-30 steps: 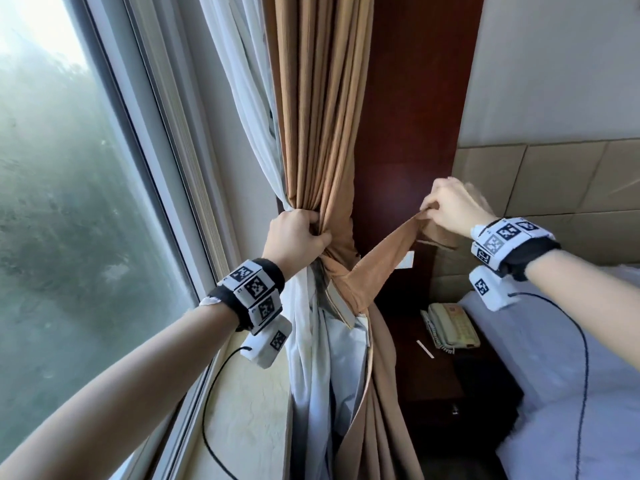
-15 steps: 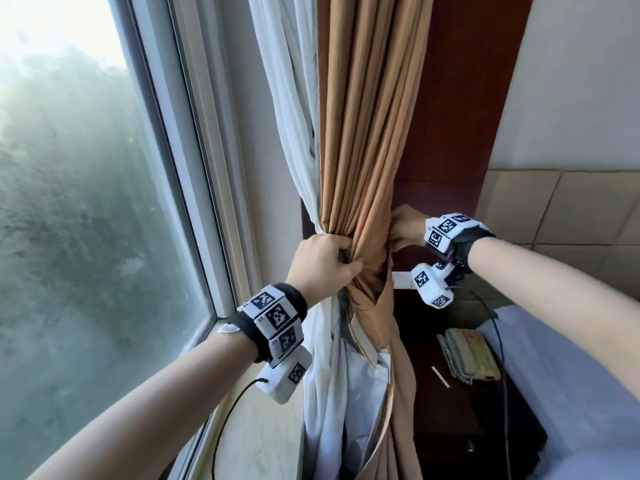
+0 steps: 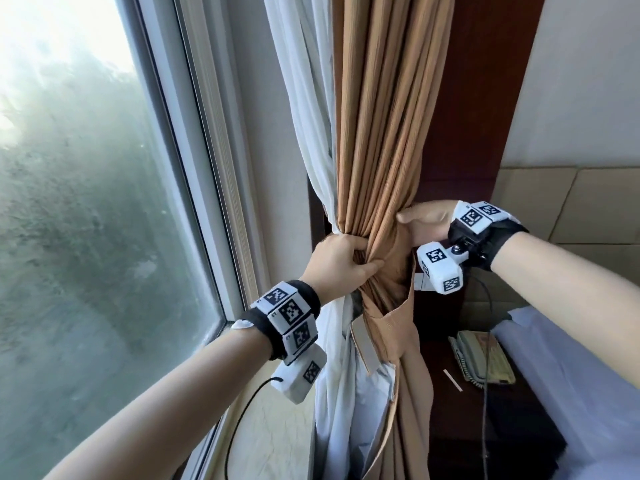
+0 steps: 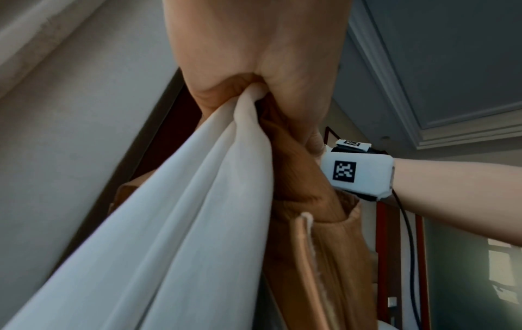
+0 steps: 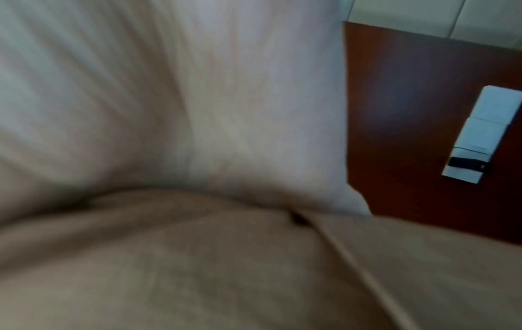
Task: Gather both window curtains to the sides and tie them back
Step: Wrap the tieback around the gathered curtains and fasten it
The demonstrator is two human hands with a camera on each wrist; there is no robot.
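Observation:
A tan curtain (image 3: 381, 133) and a white sheer curtain (image 3: 304, 116) hang bunched together beside the window. My left hand (image 3: 341, 259) grips the bunch from the front at waist height. In the left wrist view its palm (image 4: 254, 67) closes on white sheer (image 4: 197, 201) and tan folds (image 4: 296, 178). My right hand (image 3: 424, 221) holds the tan tie-back band (image 3: 398, 261) against the bunch's right side. Its thumb lies on the front and its fingers are hidden behind the fabric. The right wrist view is blurred and filled with cloth.
Window glass (image 3: 86, 202) and a pale sill (image 3: 277, 427) are on the left. A dark wood panel (image 3: 485, 98) stands behind the curtains, with a white switch plate (image 5: 480, 134). A telephone (image 3: 485, 358) sits on a dark bedside table beside a white bed (image 3: 571, 375).
My right hand has come in from the right, where it stretched the band out, and now sits against the bunch with the band drawn round it. My left hand keeps its grip.

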